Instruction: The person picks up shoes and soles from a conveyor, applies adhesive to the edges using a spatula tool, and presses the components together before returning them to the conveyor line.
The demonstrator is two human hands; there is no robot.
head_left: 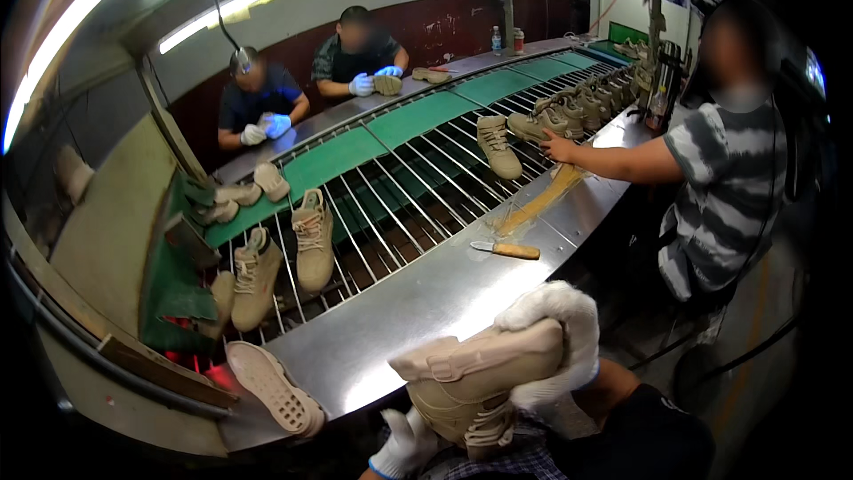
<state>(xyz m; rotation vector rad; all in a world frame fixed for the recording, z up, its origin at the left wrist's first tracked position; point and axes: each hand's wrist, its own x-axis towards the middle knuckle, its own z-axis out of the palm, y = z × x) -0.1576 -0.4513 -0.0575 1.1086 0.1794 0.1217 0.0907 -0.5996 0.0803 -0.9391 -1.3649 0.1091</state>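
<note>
A tan lace-up boot (475, 382) lies tilted at the bottom middle, just off the near edge of the steel table (418, 302). My left hand (402, 449), in a white glove, grips the boot's lower end by the laces. My right hand is hidden under a white fleecy cloth (562, 329) that it presses against the boot's upper end and side. Only the right forearm (613, 391) shows behind it.
A knife with a wooden handle (506, 250) lies on the table. A boot lies sole up (274, 388) at the near left. Several tan boots ride a rod conveyor (400, 187). A person in a striped shirt (724, 178) reaches in from the right. Two gloved people sit across.
</note>
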